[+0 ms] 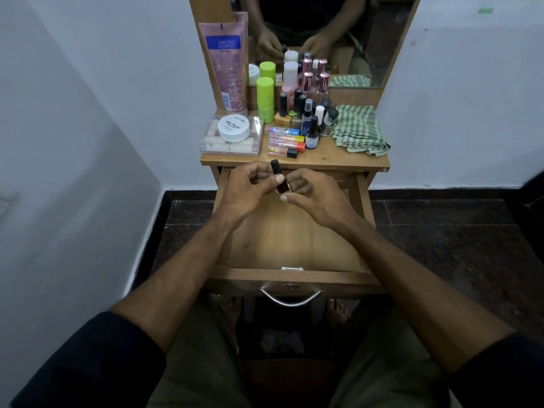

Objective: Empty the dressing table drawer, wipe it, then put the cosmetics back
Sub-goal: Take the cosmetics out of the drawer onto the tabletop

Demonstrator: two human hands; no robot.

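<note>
Room around my work area: pale walls, dark floor, mirror.
I see a mirror in a wooden frame rising behind the worktop, white walls on both sides, and dark speckled floor tiles below.

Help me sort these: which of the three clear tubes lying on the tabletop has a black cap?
The nearest clear tube, at the wooden tabletop's front edge. Its cap is black; the other two tubes end in yellow and orange.

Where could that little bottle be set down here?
The open drawer shows bare wood under both hands, walled by its sides and handle front. On the tabletop, only the front strip before the checked cloth is free. From the clear box to the cloth, bottles stand crowded.
</note>
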